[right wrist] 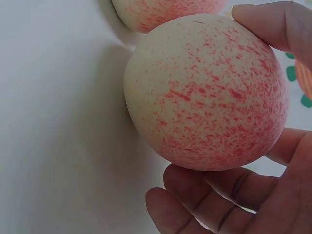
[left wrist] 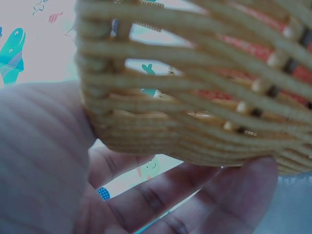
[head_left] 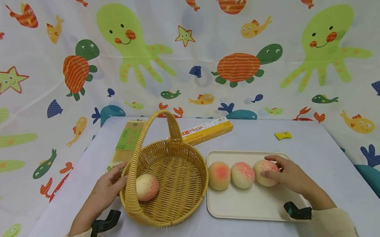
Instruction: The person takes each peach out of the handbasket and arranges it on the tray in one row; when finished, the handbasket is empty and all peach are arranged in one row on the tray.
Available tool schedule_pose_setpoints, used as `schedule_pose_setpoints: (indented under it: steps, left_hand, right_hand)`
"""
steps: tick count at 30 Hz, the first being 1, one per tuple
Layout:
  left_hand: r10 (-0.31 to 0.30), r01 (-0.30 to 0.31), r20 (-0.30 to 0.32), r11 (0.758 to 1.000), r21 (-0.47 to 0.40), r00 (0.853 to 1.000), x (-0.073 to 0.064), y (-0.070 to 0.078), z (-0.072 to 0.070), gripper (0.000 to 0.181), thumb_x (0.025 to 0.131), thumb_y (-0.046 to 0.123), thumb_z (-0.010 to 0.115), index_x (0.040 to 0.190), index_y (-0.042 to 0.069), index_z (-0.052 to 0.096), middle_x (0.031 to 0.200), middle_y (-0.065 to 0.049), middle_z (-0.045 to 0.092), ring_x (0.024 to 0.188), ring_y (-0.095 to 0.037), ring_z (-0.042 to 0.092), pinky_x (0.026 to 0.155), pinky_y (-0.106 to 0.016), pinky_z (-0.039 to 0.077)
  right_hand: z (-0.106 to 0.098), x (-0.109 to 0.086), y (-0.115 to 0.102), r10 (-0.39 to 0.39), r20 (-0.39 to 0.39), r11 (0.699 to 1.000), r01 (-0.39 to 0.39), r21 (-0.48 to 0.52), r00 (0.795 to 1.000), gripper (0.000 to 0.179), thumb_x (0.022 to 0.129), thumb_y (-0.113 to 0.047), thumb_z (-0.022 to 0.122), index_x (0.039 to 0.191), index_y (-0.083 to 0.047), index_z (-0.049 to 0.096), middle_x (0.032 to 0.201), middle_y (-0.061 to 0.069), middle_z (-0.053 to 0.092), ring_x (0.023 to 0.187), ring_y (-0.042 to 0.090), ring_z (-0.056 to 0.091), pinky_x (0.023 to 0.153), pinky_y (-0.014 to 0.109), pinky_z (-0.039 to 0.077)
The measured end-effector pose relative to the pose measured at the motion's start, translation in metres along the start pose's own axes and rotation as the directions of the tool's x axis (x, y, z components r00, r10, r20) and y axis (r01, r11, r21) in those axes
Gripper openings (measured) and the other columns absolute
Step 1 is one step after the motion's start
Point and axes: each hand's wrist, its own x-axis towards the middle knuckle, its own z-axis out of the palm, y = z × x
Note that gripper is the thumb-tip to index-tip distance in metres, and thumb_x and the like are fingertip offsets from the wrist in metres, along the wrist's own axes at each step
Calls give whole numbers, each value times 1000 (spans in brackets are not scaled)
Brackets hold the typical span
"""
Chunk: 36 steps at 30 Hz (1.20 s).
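Observation:
My left hand (head_left: 109,186) holds the left side of a woven wicker basket (head_left: 181,216), beside the foot of its tall handle. In the left wrist view its fingers (left wrist: 146,200) lie along the outside of the weave (left wrist: 146,131). One speckled peach (head_left: 148,187) lies inside the basket at the left. On a cream tray (head_left: 243,207) three peaches stand in a row: an orange-red one (head_left: 219,176), a speckled one (head_left: 243,175) and the rightmost speckled peach (right wrist: 204,92). My right hand (head_left: 289,174) grips that rightmost peach between thumb and fingers.
Behind the basket lies a yellow and white pasta box (head_left: 209,130). A flat green and tan packet (head_left: 128,140) is to its left, partly behind the handle. A small yellow packet (head_left: 283,135) sits at the back right. A printed curtain (head_left: 199,34) hangs behind the white table (head_left: 256,130).

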Motion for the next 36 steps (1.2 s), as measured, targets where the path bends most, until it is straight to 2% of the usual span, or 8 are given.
schedule_pose_setpoints:
  steps: [7, 14, 19, 25, 36]
  left_hand:
    - [2, -2, 3, 1000, 1, 1000, 0, -1, 0, 59, 109, 25, 57, 161, 6, 37, 133, -25, 64, 99, -15, 68, 71, -33, 60]
    - [7, -7, 1, 1000, 3, 1000, 0, -1, 0, 59, 109, 25, 58, 161, 7, 37, 133, -25, 64, 99, -14, 68, 71, -33, 60]
    - [3, -3, 0, 1000, 12, 1000, 0, -1, 0, 59, 109, 25, 58, 161, 7, 38, 134, -25, 64, 101, -15, 68, 72, -32, 60]
    - [-5, 5, 0, 1000, 15, 1000, 0, -1, 0, 59, 109, 26, 58, 161, 8, 38, 133, -24, 64, 100, -16, 68, 71, -32, 60]
    - [18, -18, -5, 1000, 14, 1000, 0, -3, 1, 58, 109, 25, 57, 160, 5, 38, 135, -27, 63, 100, -14, 67, 71, -32, 60]
  right_hand:
    - [2, -4, -2, 1, -7, 1000, -1, 11, 1000, 73, 93, -42, 77, 149, -3, 51, 127, 18, 62, 100, 26, 58, 75, 34, 50]
    - [5, -6, 1, -23, 12, 999, 23, 43, 1000, 77, 93, -39, 77, 156, -8, 44, 143, 21, 54, 112, 32, 57, 78, 35, 50]
    - [7, -9, 5, -81, 18, 992, 79, 101, 997, 81, 89, -28, 83, 157, -9, 44, 138, 19, 57, 105, 28, 55, 77, 33, 51]
    - [9, -11, 7, -131, 5, 984, 129, 122, 991, 83, 85, -18, 85, 156, -7, 44, 136, 20, 57, 103, 28, 56, 77, 28, 54]
    - [13, -8, 2, -120, -93, 992, 122, 12, 988, 79, 85, -29, 87, 151, -6, 49, 128, 18, 62, 99, 26, 58, 71, 30, 53]
